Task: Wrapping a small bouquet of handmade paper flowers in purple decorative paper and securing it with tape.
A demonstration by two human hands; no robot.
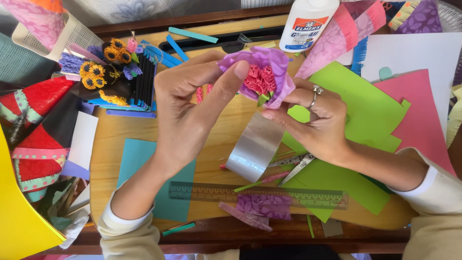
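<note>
1. The oval wooden worktop (110, 144) is the largest thing here, littered with paper scraps; everything else I place against it.
2. Toward its right side lies a bright green paper sheet (356, 108), overlapped by a pink paper sheet (421, 115) at the worktop's right edge.
3. On its left part lies a teal paper rectangle (137, 159), and along the near edge a clear plastic ruler (260, 195) rests across a purple patterned scrap (267, 206).
4. Above the worktop's middle the left hand (185, 113) has its grip pinched, thumb and fingertips closed on the petal rim of a purple paper flower with a red frilled centre (262, 74).
5. The right hand (317, 120) holds the same flower from below, fingers clenched at its base, with a strip of clear tape (255, 147) hanging down from there toward the worktop.
6. A white glue bottle (308, 21) stands at the worktop's far edge; small scissors (296, 166) lie below the right hand.
7. To wrap well, I'd judge the petals should stay pinched snug while the tape goes on flat, without creases.
</note>
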